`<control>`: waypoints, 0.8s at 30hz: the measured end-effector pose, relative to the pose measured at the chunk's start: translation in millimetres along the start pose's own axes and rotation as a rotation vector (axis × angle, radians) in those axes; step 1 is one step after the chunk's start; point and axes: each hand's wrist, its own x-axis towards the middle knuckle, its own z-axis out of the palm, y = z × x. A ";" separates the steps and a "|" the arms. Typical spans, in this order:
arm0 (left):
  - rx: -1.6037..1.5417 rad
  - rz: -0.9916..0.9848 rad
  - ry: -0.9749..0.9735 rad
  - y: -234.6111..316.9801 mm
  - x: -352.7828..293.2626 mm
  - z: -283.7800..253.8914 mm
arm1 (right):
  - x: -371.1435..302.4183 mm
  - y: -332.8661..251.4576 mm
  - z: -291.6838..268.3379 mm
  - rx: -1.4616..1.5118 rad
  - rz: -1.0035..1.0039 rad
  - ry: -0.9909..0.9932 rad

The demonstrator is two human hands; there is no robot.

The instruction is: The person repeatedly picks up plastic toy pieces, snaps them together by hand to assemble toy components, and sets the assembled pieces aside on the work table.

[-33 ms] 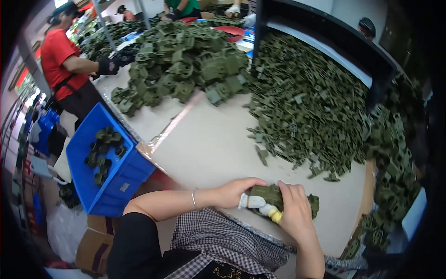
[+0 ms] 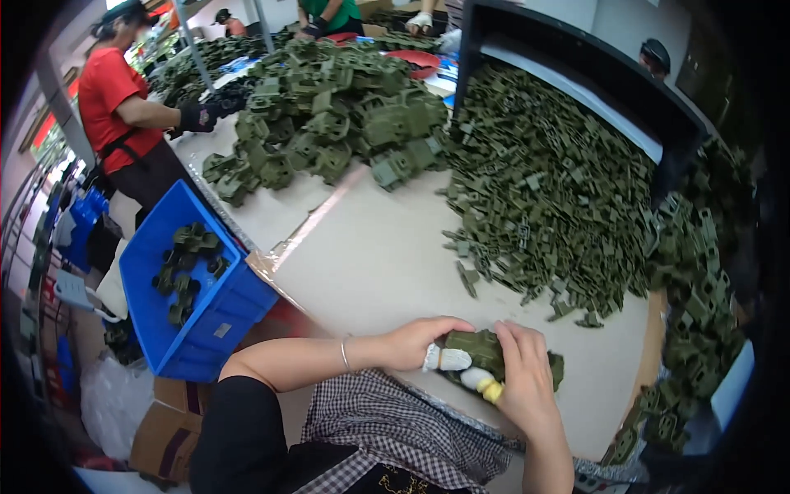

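At the near edge of the table I hold an olive-green plastic piece, apparently a toy vehicle body (image 2: 481,350), between both hands. My left hand (image 2: 415,343) grips its left end, with a white cover on the thumb. My right hand (image 2: 528,370) is wrapped over its right part, its thumb covered in white and yellow. The covered thumbs press along the near side of the piece. My fingers hide much of it, and I cannot make out any small part between them.
Flat small green parts (image 2: 551,198) form a large heap at right, under a dark-framed opening. Bulkier green vehicle bodies (image 2: 329,115) are piled at far left. A blue bin (image 2: 206,329) with several green pieces stands left. A person in red (image 2: 115,99) works beyond it.
The surroundings have shifted slightly right and down in the view. Both hands keep their hold on the toy vehicle body, with only a slight movement of the right fingers and thumb.
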 end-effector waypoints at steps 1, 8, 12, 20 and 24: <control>-0.088 -0.036 0.055 8.6 -6.1 -8.9 | -0.5 -5.5 -6.4 -0.015 -0.090 0.111; 0.104 0.232 0.883 -5.1 -33.7 -122.0 | -59.4 33.5 -23.4 -0.027 0.180 0.474; 0.592 0.251 1.635 -88.4 -73.7 -263.5 | -76.4 62.4 -7.5 0.033 0.238 0.414; 0.835 -0.436 1.533 -157.1 -103.3 -435.2 | -93.4 93.6 -21.4 -0.027 0.379 0.495; 0.672 -0.336 1.552 -164.1 -66.5 -404.1 | -121.1 131.9 -49.3 -0.482 0.696 0.610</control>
